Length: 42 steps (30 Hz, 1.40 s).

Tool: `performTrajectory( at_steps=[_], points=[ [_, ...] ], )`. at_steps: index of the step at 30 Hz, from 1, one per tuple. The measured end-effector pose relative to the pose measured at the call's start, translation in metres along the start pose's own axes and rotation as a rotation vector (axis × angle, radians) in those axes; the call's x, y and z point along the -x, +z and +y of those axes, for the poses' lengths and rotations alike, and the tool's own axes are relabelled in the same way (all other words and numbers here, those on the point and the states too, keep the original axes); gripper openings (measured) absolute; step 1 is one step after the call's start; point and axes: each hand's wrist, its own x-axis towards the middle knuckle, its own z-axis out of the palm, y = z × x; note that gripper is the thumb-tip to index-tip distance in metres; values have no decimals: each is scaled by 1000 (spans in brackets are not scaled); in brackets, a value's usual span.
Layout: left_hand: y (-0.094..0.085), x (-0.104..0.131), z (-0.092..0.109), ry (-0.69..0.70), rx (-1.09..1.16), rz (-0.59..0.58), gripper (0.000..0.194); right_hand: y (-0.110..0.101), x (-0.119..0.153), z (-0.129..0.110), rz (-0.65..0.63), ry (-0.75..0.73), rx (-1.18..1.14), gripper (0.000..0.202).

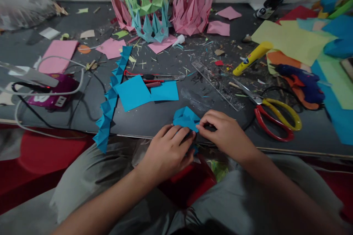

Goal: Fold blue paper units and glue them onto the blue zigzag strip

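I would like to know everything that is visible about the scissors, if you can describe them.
The scissors have slim blades that look like grey metal, joined at a pivot, and two large looped handles, one yellow and one red, perhaps plastic. They lie flat on the dark table, tips pointing away and to the left, with the red loop nearer the person. How far the blades are open is hard to tell. The right hand is nearby but does not touch them.

Dim, uneven indoor light leaves the lower corners dark; soft shadows fall beside the cables [78, 58]. Wide-angle distortion bends the edges, and fine detail looks slightly smeared.
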Motion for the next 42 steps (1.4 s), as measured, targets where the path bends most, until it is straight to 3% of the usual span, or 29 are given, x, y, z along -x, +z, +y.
performTrajectory(
  at_steps=[20, 31, 37, 42],
  points=[
    [2, 4, 16, -110, -18, -10, 42, -5, 0, 5, -53, 9, -63, 10],
    [-3, 6, 6, -103, 5, 56, 27, -17, -4, 15, -163, -37, -186, 8],
    [-4, 6, 7, -106, -35, 5, 29, -8, 1, 9, -78, -13, -137, 2],
    [-2, 5, 8, -103, -49, -12, 33, 1, 0, 6, -21, 33, -60, 10]
  ],
)
